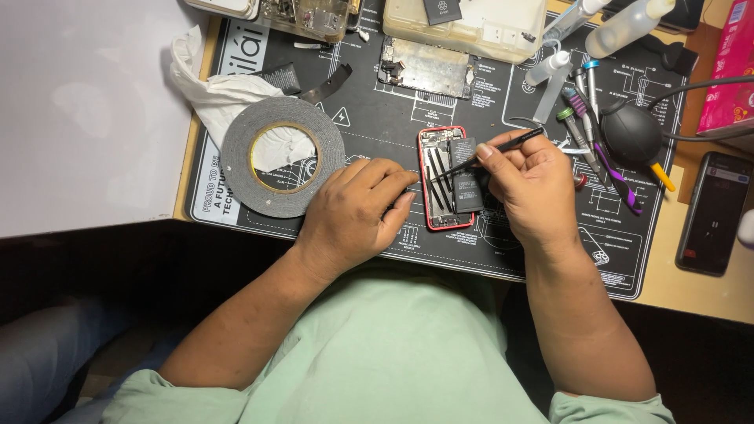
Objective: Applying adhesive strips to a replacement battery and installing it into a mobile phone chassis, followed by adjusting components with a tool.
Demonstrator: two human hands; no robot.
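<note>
Grey tape roll (283, 156) lies at the mat's (377, 118) left, just beside the left hand (357, 212) — fingers curled, steadying the red-framed open phone (445, 178) at mid-mat. The right hand (530, 184) pinches black tweezers (491, 152) — tips inside the phone.

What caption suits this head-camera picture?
Left hand steadies an opened red phone; right hand works inside with a black tool.

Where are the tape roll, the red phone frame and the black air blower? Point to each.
tape roll (326, 149), head view, on its grey right side.
red phone frame (430, 161), head view, on its open inside, upper left.
black air blower (631, 135), head view, on its round bulb.
</note>
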